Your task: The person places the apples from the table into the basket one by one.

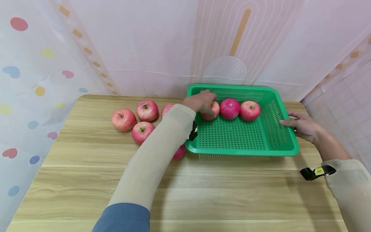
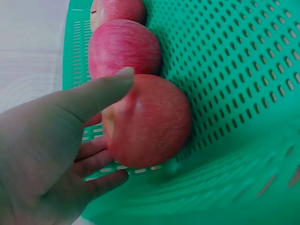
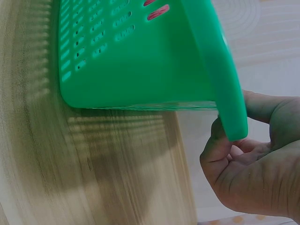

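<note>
A green perforated basket (image 1: 242,151) stands on the wooden table (image 1: 87,180), right of centre. Three red apples lie in a row along its far wall. My left hand (image 1: 206,102) reaches in and holds the leftmost apple (image 1: 214,111) from above. The left wrist view shows my thumb (image 2: 101,91) lying over this apple (image 2: 150,122) with the fingers (image 2: 101,164) behind it, low against the basket floor (image 2: 243,93). The other two apples (image 1: 230,108) (image 1: 250,110) sit beside it. My right hand (image 1: 291,123) grips the basket's right rim (image 3: 225,79), thumb over it and fingers curled beneath.
Several more red apples lie on the table left of the basket, such as one at the far left (image 1: 123,120) and one partly hidden behind my left sleeve (image 1: 180,152). A pink curtain backs the table. Bare wood fills the near half.
</note>
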`<action>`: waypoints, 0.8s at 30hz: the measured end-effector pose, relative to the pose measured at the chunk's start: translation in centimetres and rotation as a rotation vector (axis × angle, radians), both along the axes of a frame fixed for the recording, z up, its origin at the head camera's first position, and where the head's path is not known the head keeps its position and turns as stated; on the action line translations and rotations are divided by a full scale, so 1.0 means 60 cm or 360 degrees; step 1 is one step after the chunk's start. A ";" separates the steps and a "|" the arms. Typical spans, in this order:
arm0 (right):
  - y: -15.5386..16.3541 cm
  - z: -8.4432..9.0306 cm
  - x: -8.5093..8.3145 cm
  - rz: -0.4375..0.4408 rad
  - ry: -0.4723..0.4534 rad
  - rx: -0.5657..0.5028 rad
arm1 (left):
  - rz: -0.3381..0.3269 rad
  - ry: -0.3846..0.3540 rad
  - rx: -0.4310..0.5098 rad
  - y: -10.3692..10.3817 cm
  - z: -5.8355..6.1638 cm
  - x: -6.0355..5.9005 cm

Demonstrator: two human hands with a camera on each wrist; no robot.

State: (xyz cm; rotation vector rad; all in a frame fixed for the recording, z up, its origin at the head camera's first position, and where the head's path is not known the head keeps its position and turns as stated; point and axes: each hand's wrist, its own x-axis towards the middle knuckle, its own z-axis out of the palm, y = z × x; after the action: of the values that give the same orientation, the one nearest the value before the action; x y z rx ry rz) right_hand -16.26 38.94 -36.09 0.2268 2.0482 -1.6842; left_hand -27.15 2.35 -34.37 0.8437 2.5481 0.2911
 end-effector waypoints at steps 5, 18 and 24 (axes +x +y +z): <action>0.000 0.001 0.001 0.0006 -0.0007 0.0019 | -0.0009 -0.0001 0.0044 -0.002 0.014 -0.006; 0.002 -0.001 0.001 0.0002 0.0001 -0.0031 | -0.0129 0.0081 0.0089 -0.004 0.064 -0.010; 0.002 -0.002 -0.001 0.0006 0.0004 -0.0033 | -0.0217 0.0132 0.0064 -0.001 0.085 -0.003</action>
State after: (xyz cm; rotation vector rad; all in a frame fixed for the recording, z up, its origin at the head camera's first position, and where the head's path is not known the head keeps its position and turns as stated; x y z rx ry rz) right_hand -16.29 39.04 -36.23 0.2139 2.0310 -1.7038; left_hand -27.33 2.32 -29.26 1.0598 2.5528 0.2702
